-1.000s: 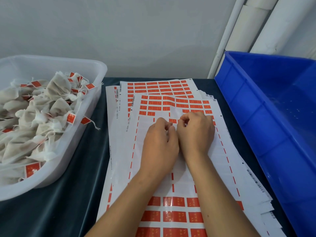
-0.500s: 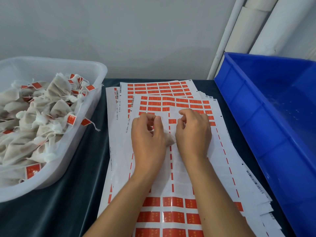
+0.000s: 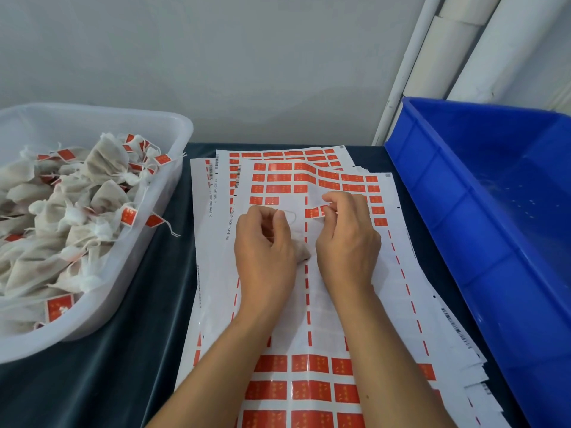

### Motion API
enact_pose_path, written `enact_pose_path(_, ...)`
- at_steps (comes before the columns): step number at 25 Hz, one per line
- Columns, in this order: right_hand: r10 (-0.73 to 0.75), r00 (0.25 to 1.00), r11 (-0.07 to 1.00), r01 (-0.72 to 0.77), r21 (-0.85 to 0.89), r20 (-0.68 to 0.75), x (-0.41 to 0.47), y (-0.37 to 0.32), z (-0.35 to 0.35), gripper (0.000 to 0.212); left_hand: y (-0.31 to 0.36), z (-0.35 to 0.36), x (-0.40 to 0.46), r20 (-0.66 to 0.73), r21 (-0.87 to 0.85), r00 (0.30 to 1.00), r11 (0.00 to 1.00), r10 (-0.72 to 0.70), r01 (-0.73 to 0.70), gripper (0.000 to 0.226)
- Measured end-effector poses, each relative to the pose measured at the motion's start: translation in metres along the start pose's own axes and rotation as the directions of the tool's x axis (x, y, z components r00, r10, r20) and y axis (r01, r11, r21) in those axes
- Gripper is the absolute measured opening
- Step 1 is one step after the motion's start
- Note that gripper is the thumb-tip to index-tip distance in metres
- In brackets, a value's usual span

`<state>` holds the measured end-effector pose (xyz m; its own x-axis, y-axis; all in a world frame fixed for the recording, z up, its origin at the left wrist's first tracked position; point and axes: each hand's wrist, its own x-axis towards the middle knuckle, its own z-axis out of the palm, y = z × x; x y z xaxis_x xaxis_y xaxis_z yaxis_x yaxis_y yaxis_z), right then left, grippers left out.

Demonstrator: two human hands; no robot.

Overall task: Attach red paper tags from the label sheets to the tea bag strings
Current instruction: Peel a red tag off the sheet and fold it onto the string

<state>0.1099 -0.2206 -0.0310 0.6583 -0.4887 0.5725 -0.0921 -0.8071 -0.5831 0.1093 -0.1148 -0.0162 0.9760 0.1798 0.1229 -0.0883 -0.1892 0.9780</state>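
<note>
A stack of white label sheets [image 3: 312,304] with rows of red tags lies on the dark table. My right hand [image 3: 347,242] pinches a red paper tag [image 3: 315,211] that is partly lifted off the top sheet. My left hand [image 3: 265,245] has curled fingers holding a white tea bag [image 3: 301,250], which peeks out between the two hands. Its thin string [image 3: 290,215] loops out past the left fingertips over the sheet.
A clear plastic tub [image 3: 148,242] at the left holds several tea bags with red tags. A large blue plastic bin [image 3: 482,230] stands at the right, close to the sheets. White pipes [image 3: 454,47] run up the wall behind.
The hands have drifted apart. My left hand moved left with the tea bag, and my right hand has peeled a red tag up from the sheet.
</note>
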Motion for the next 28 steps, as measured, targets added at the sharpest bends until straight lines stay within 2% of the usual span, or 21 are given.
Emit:
enact_pose_path(5,0.027,0.998,1.0,-0.026,0.015,-0.062,0.001,0.003,0.0,0.025,-0.003,-0.001,0.001,0.002,-0.011,1.0,1.0,0.007,-0.007,0.011)
enact_pose_path(8,0.135,0.982,0.989,-0.127,0.07,-0.133,0.003,0.007,0.0,0.02,-0.005,0.001,0.001,0.0,-0.012,1.0,1.0,-0.028,0.028,0.008)
enact_pose_path(13,0.19,0.98,0.948,-0.167,0.271,-0.06,0.01,0.005,-0.005,0.012,-0.002,0.001,0.0,0.028,-0.065,1.0,0.998,0.001,0.001,0.01)
enact_pose_path(15,0.237,0.971,0.906,-0.221,0.362,0.0,0.013,0.001,-0.011,0.006,-0.001,0.001,0.0,0.046,-0.089,0.999,0.996,0.018,-0.014,0.011)
enact_pose_path(17,0.307,0.948,0.836,-0.311,0.452,0.084,0.018,-0.003,-0.019,0.016,-0.001,0.001,-0.001,0.055,-0.113,0.998,0.993,0.032,-0.026,0.011)
enact_pose_path(19,0.343,0.898,0.738,-0.439,0.512,0.276,0.028,-0.006,-0.029,0.021,-0.001,0.001,-0.001,0.062,-0.118,0.997,0.992,0.04,-0.033,0.009)
enact_pose_path(21,0.262,0.814,0.684,-0.536,0.496,0.518,0.034,-0.005,-0.041,0.022,-0.001,0.001,0.0,0.074,-0.118,0.996,0.992,0.057,-0.048,0.01)
enact_pose_path(24,0.1,0.708,0.741,-0.522,0.423,0.699,0.028,0.002,-0.051,0.017,0.0,0.0,0.0,0.1,-0.132,0.991,0.988,0.091,-0.078,0.011)
enact_pose_path(28,0.074,0.684,0.764,-0.506,0.399,0.725,0.015,0.009,-0.051,0.024,0.004,-0.002,-0.003,0.209,-0.139,0.968,0.984,0.138,-0.11,0.014)
